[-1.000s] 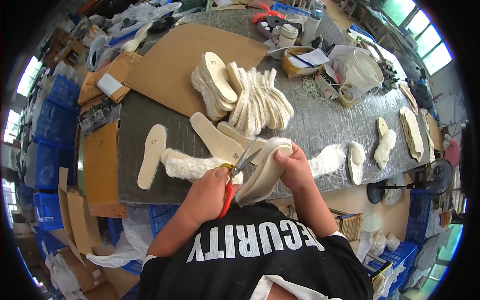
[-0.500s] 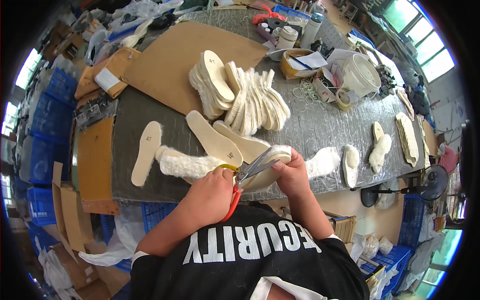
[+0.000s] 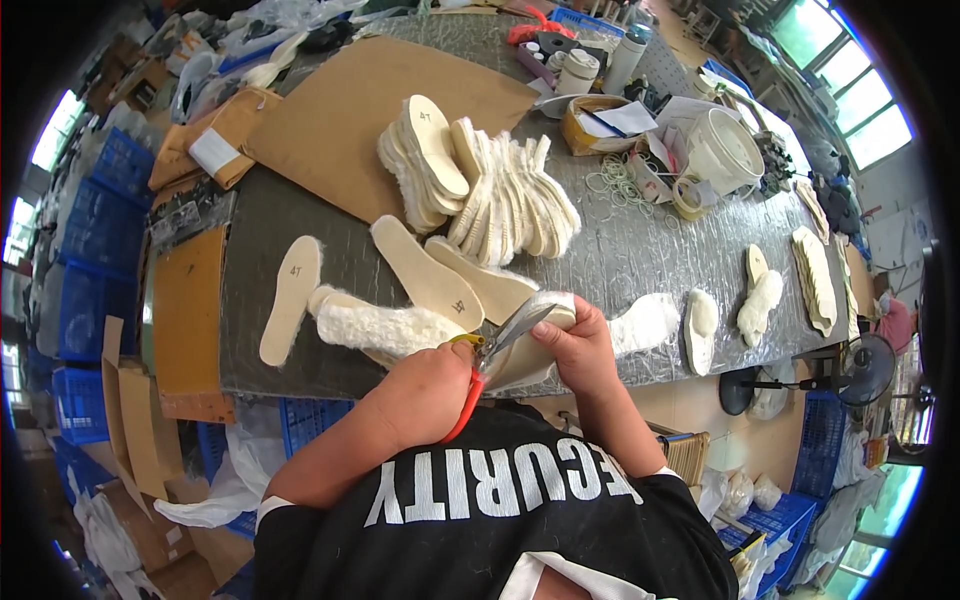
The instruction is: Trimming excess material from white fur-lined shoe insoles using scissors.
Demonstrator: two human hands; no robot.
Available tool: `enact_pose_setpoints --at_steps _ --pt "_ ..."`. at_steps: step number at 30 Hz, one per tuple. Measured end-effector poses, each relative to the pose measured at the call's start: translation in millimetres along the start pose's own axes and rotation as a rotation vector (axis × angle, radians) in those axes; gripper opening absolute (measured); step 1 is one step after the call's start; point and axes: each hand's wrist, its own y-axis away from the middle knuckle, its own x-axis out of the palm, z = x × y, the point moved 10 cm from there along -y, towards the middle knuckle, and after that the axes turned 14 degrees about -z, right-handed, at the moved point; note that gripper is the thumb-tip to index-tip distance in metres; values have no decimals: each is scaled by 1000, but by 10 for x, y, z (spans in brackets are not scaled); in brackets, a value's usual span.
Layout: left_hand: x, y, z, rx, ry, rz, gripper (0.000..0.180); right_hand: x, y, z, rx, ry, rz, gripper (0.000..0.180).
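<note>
My left hand (image 3: 435, 385) is closed around scissors (image 3: 505, 335) with one yellow and one red handle. Their blades point up and to the right, across a cream fleecy insole (image 3: 525, 360). The fingers of my right hand (image 3: 580, 345) pinch this insole near its rim, the thumb on top beside the blade tips. Just left of the scissors lies a fluffy white insole (image 3: 385, 328), pile side up. Beyond it, two smooth-sided insoles (image 3: 425, 270) rest on the table. Another insole (image 3: 291, 300) lies apart at the left.
Stacked fleecy insoles (image 3: 510, 200) stand mid-table beside a brown board (image 3: 390, 90). More insoles (image 3: 700, 330) lie along the right edge. Behind are a white bucket (image 3: 722, 150), a tape roll (image 3: 692, 197) and bottles (image 3: 625, 60). A fan (image 3: 865, 365) stands at the right.
The scissor blades have come closer together at the insole's edge. Both hands still hold the same things, with only a slight shift.
</note>
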Motion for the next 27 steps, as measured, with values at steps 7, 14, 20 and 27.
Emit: enact_pose_setpoints --at_steps 7,14,20,27 --pt "32 6 -6 17 30 10 25 1 -26 -13 -2 42 25 20" --pt "45 23 5 31 9 32 23 -5 -25 -37 10 63 35 21" --pt "30 10 57 26 3 -29 22 60 5 -39 2 142 89 19" --pt "83 59 111 43 -21 67 23 40 13 -100 45 243 68 18"
